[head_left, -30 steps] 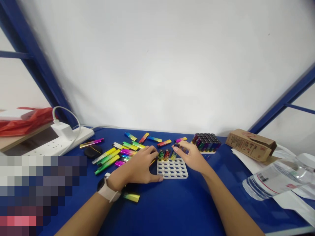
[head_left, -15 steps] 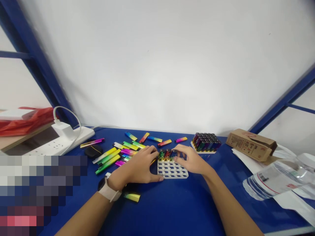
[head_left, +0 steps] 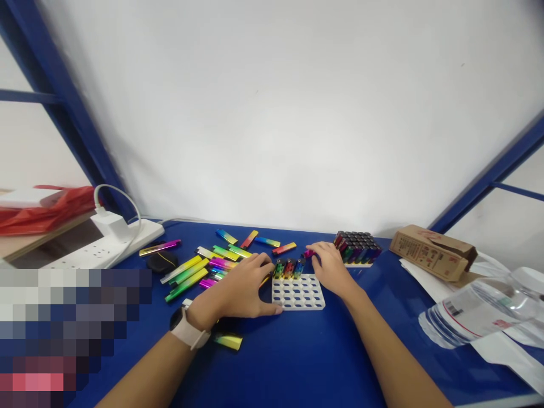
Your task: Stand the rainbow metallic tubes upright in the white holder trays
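Note:
A white tray [head_left: 298, 306] with rows of holes lies in the middle of the blue table. Three shiny lighters [head_left: 289, 268] stand upright in its back row, towards the left. My left hand [head_left: 242, 283] steadies the tray from its left side, thumb at the near corner and fingers curled by the far one; a yellowish piece shows partly under those fingers. Beyond the tray's right back corner, my right hand [head_left: 331, 266] has its fingers closed on a magenta lighter [head_left: 307, 254], mostly covered by the hand.
Loose colourful lighters [head_left: 187, 275] lie scattered left and behind. A filled rack of lighters [head_left: 357, 247] stands at the back right. Further right are a cardboard box [head_left: 431, 252] and a water bottle [head_left: 471, 309]. A power strip [head_left: 110, 243] lies left.
My right hand has let go of the third lighter in the tray and moved back and right to the loose magenta lighter. My left hand has stayed put.

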`<state>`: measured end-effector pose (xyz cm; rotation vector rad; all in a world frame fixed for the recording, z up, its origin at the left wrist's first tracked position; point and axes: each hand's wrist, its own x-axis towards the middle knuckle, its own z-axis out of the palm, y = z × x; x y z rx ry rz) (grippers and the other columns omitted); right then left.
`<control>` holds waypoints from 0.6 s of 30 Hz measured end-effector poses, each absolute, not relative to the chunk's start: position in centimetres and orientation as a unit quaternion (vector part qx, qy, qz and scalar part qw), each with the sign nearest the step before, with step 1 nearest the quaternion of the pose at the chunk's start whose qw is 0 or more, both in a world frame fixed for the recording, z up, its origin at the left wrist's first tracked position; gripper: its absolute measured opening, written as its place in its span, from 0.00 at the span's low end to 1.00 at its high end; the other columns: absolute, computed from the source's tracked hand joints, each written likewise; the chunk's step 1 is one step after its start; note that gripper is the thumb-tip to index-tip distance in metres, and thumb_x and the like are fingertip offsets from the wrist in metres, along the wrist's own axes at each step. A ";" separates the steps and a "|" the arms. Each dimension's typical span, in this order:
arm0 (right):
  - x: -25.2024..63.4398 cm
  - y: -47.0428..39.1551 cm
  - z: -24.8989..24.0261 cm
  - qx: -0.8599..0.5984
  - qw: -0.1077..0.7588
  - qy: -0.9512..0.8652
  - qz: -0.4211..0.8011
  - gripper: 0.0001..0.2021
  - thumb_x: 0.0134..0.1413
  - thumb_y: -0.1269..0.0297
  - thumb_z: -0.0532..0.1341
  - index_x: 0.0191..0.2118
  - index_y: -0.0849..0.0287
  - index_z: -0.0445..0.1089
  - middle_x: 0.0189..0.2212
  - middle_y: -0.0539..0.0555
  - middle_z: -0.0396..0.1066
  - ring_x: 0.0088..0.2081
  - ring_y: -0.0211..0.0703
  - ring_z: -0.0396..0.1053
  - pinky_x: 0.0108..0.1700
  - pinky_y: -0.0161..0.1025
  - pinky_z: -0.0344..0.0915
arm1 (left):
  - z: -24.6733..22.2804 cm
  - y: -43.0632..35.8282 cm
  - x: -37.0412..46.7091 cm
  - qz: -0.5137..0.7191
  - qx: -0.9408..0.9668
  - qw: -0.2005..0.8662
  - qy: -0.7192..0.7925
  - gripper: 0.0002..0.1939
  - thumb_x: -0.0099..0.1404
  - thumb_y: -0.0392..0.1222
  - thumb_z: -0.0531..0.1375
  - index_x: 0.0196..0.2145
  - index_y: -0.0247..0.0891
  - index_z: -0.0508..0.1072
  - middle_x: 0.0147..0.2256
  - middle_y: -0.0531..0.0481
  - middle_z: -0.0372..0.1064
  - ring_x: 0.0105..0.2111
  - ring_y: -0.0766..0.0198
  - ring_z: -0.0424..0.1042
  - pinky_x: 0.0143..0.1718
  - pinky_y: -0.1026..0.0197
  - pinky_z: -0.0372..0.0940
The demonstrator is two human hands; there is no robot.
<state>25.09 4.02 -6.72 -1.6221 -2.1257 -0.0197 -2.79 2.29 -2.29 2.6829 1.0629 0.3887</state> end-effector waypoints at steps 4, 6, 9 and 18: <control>25.1 3.7 -6.4 -0.586 0.220 -0.779 -0.035 0.20 0.61 0.75 0.53 0.55 0.59 0.73 0.56 0.61 0.70 0.61 0.59 0.59 0.61 0.58 0.58 | -2.3 2.3 -2.8 0.134 0.915 0.113 0.363 0.40 0.55 0.71 0.62 0.55 0.37 0.71 0.52 0.39 0.67 0.51 0.44 0.69 0.50 0.47 0.67; 25.1 3.7 -6.5 -0.585 0.211 -0.783 -0.023 0.17 0.62 0.74 0.54 0.53 0.58 0.74 0.52 0.61 0.72 0.57 0.58 0.62 0.59 0.57 0.59 | -2.5 2.4 -2.9 0.133 0.915 0.109 0.364 0.41 0.55 0.71 0.62 0.55 0.38 0.70 0.54 0.38 0.67 0.52 0.43 0.69 0.51 0.47 0.66; 25.2 3.8 -6.3 -0.594 0.213 -0.776 -0.003 0.14 0.63 0.71 0.57 0.51 0.58 0.74 0.43 0.61 0.72 0.49 0.55 0.66 0.53 0.53 0.63 | -2.6 2.5 -2.9 0.130 0.917 0.103 0.363 0.41 0.55 0.72 0.61 0.55 0.38 0.70 0.56 0.38 0.66 0.54 0.42 0.67 0.52 0.46 0.66; 24.2 3.2 -4.5 -0.597 0.375 -0.692 0.154 0.08 0.68 0.59 0.50 0.42 0.56 0.63 0.28 0.52 0.69 0.33 0.47 0.69 0.39 0.44 0.65 | -2.2 2.3 -2.8 0.129 0.917 0.107 0.363 0.41 0.56 0.72 0.61 0.55 0.38 0.70 0.56 0.38 0.66 0.53 0.43 0.68 0.51 0.47 0.67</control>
